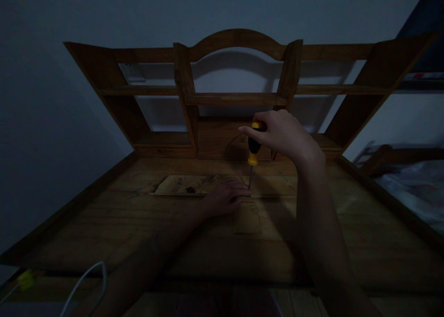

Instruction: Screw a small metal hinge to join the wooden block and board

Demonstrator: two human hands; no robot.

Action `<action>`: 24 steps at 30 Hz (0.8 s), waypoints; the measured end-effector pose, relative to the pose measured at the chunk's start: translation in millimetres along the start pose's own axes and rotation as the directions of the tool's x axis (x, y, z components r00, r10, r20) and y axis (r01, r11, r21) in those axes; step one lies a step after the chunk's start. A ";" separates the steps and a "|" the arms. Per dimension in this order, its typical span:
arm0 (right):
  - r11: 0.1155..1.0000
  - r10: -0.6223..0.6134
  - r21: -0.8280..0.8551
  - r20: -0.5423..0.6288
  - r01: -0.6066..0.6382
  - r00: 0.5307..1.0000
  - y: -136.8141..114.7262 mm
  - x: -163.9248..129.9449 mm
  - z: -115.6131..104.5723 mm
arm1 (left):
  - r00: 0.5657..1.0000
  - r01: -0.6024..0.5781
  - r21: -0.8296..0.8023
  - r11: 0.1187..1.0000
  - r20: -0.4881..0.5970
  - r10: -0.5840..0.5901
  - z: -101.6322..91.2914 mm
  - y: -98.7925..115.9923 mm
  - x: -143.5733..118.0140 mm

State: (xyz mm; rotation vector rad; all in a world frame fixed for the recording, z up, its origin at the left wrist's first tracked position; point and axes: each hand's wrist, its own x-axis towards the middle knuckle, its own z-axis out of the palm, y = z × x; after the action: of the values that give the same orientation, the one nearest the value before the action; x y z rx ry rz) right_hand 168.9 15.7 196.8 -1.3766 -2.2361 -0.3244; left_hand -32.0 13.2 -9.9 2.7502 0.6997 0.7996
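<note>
In my right hand (pixel 279 130) is a screwdriver (pixel 254 146) with a yellow and black handle, held nearly upright with its shaft pointing down. Its tip meets the wood beside the fingertips of my left hand (pixel 227 198). Those left fingers are bent together around the tip; whatever they pinch is too small and dark to make out. Under them runs a long, rough wooden strip (pixel 204 184) with a dark hole toward its left part. Just in front lies a small square wooden piece (pixel 247 221), with a small dark spot near its top edge.
The wooden desk (pixel 138 234) has raised side edges and a shelf unit (pixel 237 99) along its back. Small thin metal items (pixel 136 193) lie left of the strip. A pale cable (pixel 85 273) loops at the front left, near a yellow object (pixel 26 280). The light is dim.
</note>
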 end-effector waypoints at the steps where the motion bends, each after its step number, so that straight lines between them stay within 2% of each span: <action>1: 1.000 -0.004 0.009 -0.001 0.004 1.000 0.6 0.0 -0.1 | 1.000 0.001 0.002 1.000 0.005 -0.001 -0.4 0.3 0.3; 9: 0.986 -0.057 0.156 0.029 0.051 0.998 4.2 -1.9 -3.8 | 0.999 0.025 0.006 1.000 0.021 -0.025 -4.4 5.5 1.0; 14: 0.988 -0.034 0.151 0.076 0.022 0.997 0.2 -1.1 -4.9 | 0.999 0.022 0.003 1.000 0.031 -0.022 -4.4 4.2 0.6; 19: 0.989 -0.063 0.136 0.074 0.053 0.995 3.5 -0.7 1.3 | 0.998 0.025 0.011 1.000 0.049 -0.025 -4.6 3.6 0.5; 24: 0.985 -0.077 0.163 0.095 0.061 0.992 5.7 -1.0 2.7 | 1.000 -0.006 -0.001 1.000 0.003 0.006 -2.6 2.7 -0.3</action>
State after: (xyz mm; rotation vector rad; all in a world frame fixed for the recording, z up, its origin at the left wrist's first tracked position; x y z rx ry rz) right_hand 173.5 18.8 193.7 -1.2586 -2.3400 -0.0970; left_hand -32.7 10.8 -7.0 2.7532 0.6908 0.7960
